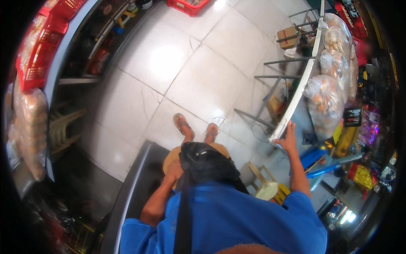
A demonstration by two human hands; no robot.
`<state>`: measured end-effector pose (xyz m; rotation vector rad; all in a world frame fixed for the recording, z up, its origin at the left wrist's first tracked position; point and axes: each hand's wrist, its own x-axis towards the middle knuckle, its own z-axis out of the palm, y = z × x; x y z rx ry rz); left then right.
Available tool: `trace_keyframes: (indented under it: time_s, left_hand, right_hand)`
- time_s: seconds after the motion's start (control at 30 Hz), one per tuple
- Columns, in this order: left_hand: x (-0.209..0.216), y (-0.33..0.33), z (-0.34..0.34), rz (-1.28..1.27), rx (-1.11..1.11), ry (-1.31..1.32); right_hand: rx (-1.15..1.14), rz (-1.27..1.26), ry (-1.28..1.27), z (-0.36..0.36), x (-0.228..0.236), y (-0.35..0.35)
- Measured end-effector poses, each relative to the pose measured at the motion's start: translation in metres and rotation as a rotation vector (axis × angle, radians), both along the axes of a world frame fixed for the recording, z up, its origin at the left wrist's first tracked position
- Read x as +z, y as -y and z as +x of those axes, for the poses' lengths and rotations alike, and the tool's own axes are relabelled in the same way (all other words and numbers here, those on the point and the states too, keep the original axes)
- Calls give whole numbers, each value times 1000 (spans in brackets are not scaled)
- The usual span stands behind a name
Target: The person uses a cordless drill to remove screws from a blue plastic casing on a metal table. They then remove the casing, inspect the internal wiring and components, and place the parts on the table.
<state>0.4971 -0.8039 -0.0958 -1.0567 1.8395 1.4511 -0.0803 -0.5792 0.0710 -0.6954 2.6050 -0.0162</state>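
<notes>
My right hand [289, 138] rests on the near corner of a white-edged table [292, 108], fingers stretched out and apart, gripping nothing. Clear plastic bags of bread-like items [326, 106] lie farther along that table. My left hand [174, 171] lies low at my thigh, against the side of a black bag [207, 163] that hangs in front of me on a dark strap [183, 220]. Its fingers are too indistinct to tell whether they hold anything. Below are my sandalled feet [182, 122] on the tiles.
A dark counter [141, 169] stands close on my left. Red crates [36, 70] and a long bagged load [33, 131] line the far left, near a plastic chair [65, 127]. Another red crate [188, 6] sits ahead on the tiled floor [198, 76]. A cream chair [266, 188] is at my right.
</notes>
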Motion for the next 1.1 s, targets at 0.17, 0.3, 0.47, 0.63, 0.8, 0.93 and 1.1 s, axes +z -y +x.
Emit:
trace_keyframes:
  time_s: [0.17, 0.3, 0.47, 0.63, 0.8, 0.93, 1.1]
  left_hand:
    - [-12, -1, 0, -28, -67, -32]
    - [0, 7, -22, -13, 13, -15]
    - [-22, -13, 6, -80, 29, -28]
    - [-12, -7, -6, -97, -36, 47]
    - [-5, -3, -14, -56, -9, -22]
    - [-8, 3, -17, -56, -19, -22]
    - [-6, -4, -14, -20, 19, -12]
  right_hand:
    - [38, 3, -43, -2, -7, -6]
    - [61, -45, -17, -4, -1, 5]
    - [68, -24, -23, -1, 1, -4]
    - [79, -16, -19, -3, -1, -2]
    - [91, -44, -5, -5, -1, -4]
    - [183, -17, -75, -13, -6, -3]
    - [32, 22, 48, -4, 7, 10]
